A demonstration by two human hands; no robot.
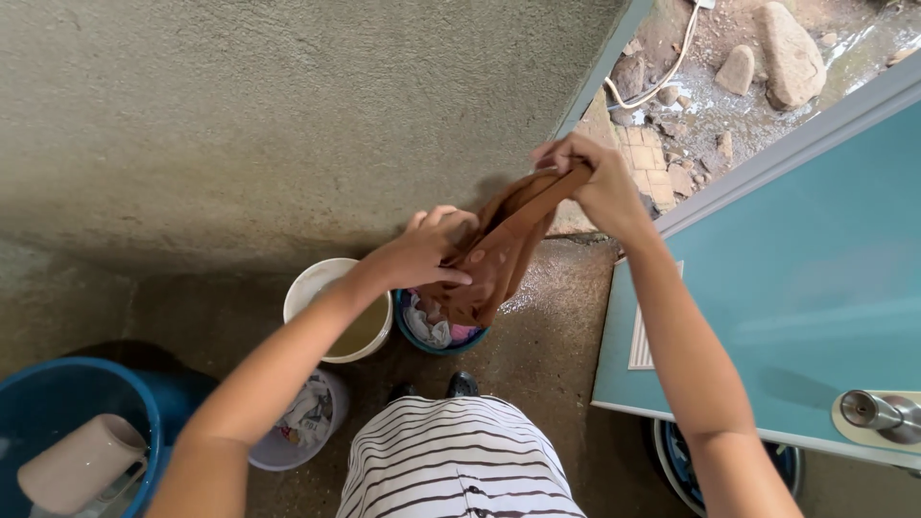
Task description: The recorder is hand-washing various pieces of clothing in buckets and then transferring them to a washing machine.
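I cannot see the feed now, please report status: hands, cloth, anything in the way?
Both hands grip brown cloth, stretched above small blue bucket. White bucket beside it. Nothing in the way.

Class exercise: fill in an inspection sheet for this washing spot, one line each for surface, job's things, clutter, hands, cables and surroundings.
Surface: rough concrete floor, wet patch near the doorway.
Job's things: brown cloth held stretched above a small blue basin of laundry.
Clutter: white bucket of murky water; pale tub with cloths; large blue tub holding a pink jug.
Hands: left hand grips the cloth's lower part; right hand grips its upper end.
Cables: white hose or cable outside.
Surroundings: plastered wall, open teal door, rocks outdoors.
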